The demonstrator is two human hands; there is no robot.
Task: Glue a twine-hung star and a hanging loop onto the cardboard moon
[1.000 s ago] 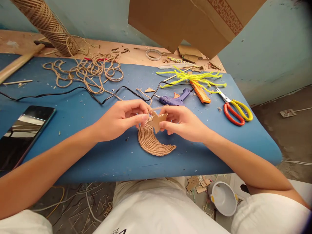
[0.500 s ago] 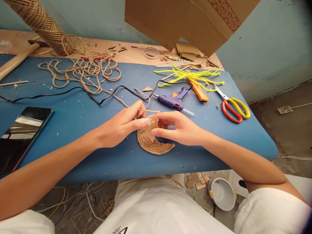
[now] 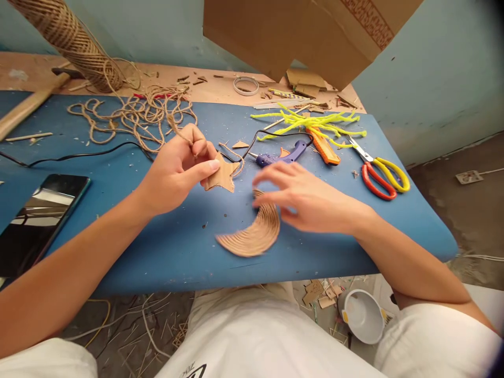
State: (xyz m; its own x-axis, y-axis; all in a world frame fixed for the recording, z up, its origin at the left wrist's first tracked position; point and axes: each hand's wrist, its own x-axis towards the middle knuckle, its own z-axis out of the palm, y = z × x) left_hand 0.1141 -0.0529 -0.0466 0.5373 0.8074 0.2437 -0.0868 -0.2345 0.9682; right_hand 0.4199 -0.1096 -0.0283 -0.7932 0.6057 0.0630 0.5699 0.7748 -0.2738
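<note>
In my left hand a small star-shaped cardboard piece is pinched between thumb and fingers. A strand of jute twine also runs through those fingers. Right of it, my right hand is blurred, fingers apart, at the upper tip of a twine-covered crescent. The crescent is smeared too; its other tip points left. Whether the fingertips touch it is hard to make out. Just beyond the right hand lies a purple glue gun, partly hidden by the fingers.
Tangled twine and a twine spool are at back left, near a hammer. A phone lies left. Yellow-green pipe cleaners, an orange cutter and scissors lie right. A black cord crosses the table.
My hands have moved apart. The left hand has lifted the cardboard star away to the left with the twine. The crescent has turned, its curve now facing right.
</note>
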